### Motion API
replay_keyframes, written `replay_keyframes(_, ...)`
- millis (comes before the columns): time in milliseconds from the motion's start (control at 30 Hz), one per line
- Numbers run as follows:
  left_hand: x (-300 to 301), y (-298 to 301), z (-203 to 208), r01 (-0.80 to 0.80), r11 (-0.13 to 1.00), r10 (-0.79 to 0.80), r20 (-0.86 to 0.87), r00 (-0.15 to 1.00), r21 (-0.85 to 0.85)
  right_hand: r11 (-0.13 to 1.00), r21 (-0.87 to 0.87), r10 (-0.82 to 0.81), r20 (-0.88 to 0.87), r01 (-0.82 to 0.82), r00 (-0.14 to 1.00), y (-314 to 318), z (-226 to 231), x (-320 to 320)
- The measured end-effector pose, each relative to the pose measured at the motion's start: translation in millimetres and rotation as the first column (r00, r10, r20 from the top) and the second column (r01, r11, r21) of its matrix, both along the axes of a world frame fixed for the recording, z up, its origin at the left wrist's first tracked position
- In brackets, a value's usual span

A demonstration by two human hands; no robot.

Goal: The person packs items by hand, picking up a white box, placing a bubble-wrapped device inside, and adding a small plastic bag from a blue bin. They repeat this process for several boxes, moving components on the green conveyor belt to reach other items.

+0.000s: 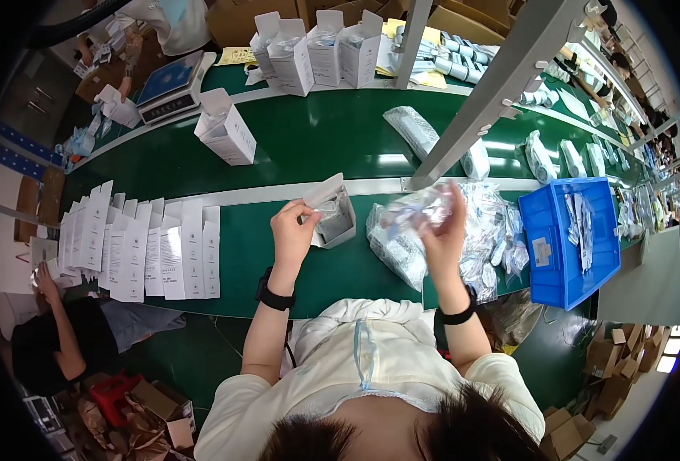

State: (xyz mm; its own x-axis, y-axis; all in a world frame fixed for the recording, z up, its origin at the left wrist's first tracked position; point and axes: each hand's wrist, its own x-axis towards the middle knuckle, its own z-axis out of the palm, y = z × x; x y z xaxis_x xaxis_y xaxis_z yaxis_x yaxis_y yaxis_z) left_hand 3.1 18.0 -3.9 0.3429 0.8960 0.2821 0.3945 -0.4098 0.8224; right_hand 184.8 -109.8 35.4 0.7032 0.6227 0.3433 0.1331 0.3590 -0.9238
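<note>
With thumb and fingers of the left hand [290, 229], grips the left side of an open white box [341, 235], set back from the middle of the near edge of the green workbench [321, 280]. Clasps a shiny clear bag [423, 203] in bent fingers of the right hand [445, 237], near a heap of bagged parts [484, 223]. Has a blue bin [541, 265] toward the near right corner, rows of white cartons [131, 257] toward the left.

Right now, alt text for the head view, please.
A person's left hand touches an open white box while the right hand grips a clear plastic packet above a green bench. White cartons line up at left, a blue bin at right.
</note>
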Motion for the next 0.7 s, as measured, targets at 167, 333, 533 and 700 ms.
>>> replay_keyframes(167,-2,6,1,-0.057,0.993,0.058,0.005,0.998,-0.101,0.92,-0.337,0.363,0.542,-0.2,0.758,40,-23,-52)
replay_keyframes(333,-8,8,-1,-0.053,0.987,0.057,0.021,0.998,-0.154,0.853,-0.514,0.517,0.815,-0.088,0.262,51,-39,-63)
replay_keyframes(533,-78,24,30,-0.133,0.932,0.182,-0.117,0.976,0.336,0.964,-0.26,0.264,0.93,-0.051,0.257,38,-29,-34)
replay_keyframes(700,-210,54,14,-0.334,0.854,0.516,-0.731,0.447,0.398,0.939,-0.246,0.33,0.443,-0.241,0.833,50,-69,-15)
